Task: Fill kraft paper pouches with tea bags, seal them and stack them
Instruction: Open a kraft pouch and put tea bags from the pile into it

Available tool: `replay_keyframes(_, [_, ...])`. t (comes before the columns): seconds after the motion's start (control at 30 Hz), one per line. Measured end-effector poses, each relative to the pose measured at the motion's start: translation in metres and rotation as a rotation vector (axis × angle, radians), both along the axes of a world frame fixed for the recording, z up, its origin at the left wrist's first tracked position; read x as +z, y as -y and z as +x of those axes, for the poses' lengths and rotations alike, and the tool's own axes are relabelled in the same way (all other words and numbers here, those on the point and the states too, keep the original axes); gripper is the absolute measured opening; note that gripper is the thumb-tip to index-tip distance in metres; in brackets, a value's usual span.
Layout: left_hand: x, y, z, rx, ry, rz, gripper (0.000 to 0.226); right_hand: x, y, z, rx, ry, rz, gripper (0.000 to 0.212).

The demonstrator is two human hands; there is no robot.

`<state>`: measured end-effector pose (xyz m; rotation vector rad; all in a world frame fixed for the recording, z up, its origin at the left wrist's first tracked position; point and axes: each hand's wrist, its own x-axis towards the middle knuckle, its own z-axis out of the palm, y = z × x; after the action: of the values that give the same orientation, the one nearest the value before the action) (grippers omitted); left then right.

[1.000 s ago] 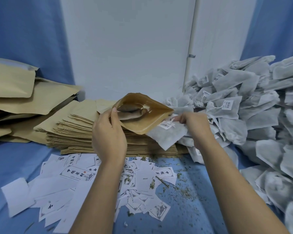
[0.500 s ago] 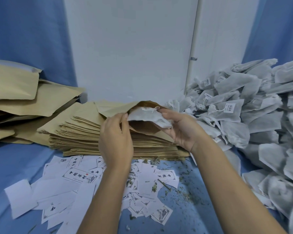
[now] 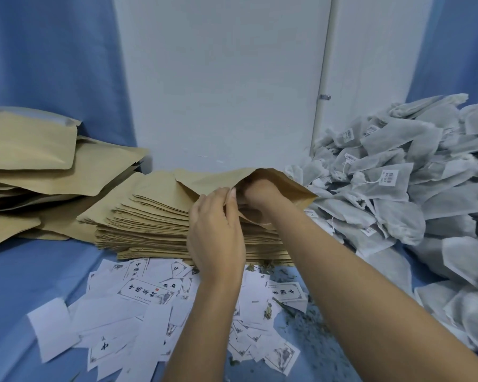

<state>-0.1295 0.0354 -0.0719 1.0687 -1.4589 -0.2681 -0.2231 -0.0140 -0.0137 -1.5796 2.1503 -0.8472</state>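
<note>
Kraft paper pouches (image 3: 28, 150), filled, pile at the left of the blue counter (image 3: 25, 271); a flat stack (image 3: 149, 224) of empties lies in the middle. Tea bags (image 3: 398, 188) heap at right. An open pouch (image 3: 286, 183) is held above the flat stack. The left grip (image 3: 215, 230) pinches its mouth edge. The right grip (image 3: 260, 191) is inside it, fingers hidden.

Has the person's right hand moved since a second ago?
Yes. The right hand went left, away from the tea bag pile, into the open pouch.
</note>
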Motion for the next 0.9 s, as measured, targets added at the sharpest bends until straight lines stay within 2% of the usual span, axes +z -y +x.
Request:
replay_keyframes(0.03, [0.000, 0.000, 0.000, 0.001, 0.002, 0.000, 0.041, -0.001, 0.000, -0.001, -0.009, -0.237, 0.029, 0.016])
replay_keyframes(0.1, [0.001, 0.001, 0.001, -0.001, 0.009, 0.014, 0.046, -0.006, -0.006, -0.002, -0.077, -0.495, 0.011, 0.016])
replay_keyframes(0.17, [0.001, 0.003, 0.004, -0.005, 0.007, 0.031, 0.048, -0.011, -0.015, -0.001, -0.202, -0.596, -0.128, 0.018])
replay_keyframes(0.23, [0.000, 0.004, 0.005, -0.005, -0.010, 0.038, 0.047, -0.014, -0.022, 0.000, -0.227, -0.619, -0.273, 0.020])
replay_keyframes(0.27, [0.000, 0.004, 0.005, -0.005, -0.017, 0.036, 0.047, -0.015, -0.025, 0.000, -0.198, -0.539, -0.344, 0.021])
replay_keyframes(0.33, [-0.001, 0.005, 0.004, -0.005, -0.020, 0.031, 0.048, -0.013, -0.029, 0.004, -0.082, -0.245, -0.426, 0.022])
replay_keyframes(0.4, [-0.001, 0.005, 0.003, 0.002, -0.024, 0.026, 0.045, -0.011, -0.029, 0.008, 0.012, -0.082, -0.355, 0.026])
replay_keyframes(0.5, [-0.002, 0.005, 0.002, 0.008, -0.018, 0.020, 0.041, -0.009, -0.023, 0.008, 0.054, -0.100, -0.190, 0.029])
replay_keyframes(0.63, [-0.004, 0.009, -0.001, -0.063, -0.006, 0.065, 0.042, -0.020, -0.026, 0.004, 0.052, -0.146, -0.227, 0.025])
replay_keyframes(0.73, [-0.003, 0.012, -0.003, -0.121, 0.001, 0.093, 0.049, -0.034, -0.035, -0.001, -0.042, -0.133, -0.484, 0.020])
replay_keyframes(0.9, [-0.005, 0.010, 0.002, -0.069, 0.044, 0.044, 0.044, -0.056, -0.058, -0.020, -0.386, 0.140, -0.991, 0.025])
